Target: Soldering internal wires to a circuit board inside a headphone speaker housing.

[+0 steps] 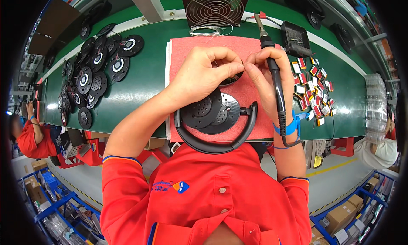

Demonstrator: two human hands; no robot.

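Black curved plastic headband lies at frame centre on the pink rectangular mat; with the left hand pinched together, contents indistinguishable, and the right hand clamped on the black-handled soldering iron, keep its metal tip angled away from fingers.

Worktop green; mat pink-red. Headband black; speaker discs black, some ringed white. Soldering iron black-handled. Battery packs red and white, some yellow-edged. Wrist strap blue. Shirt red, sleeve edges blue-orange. Floor tape striped yellow-black.
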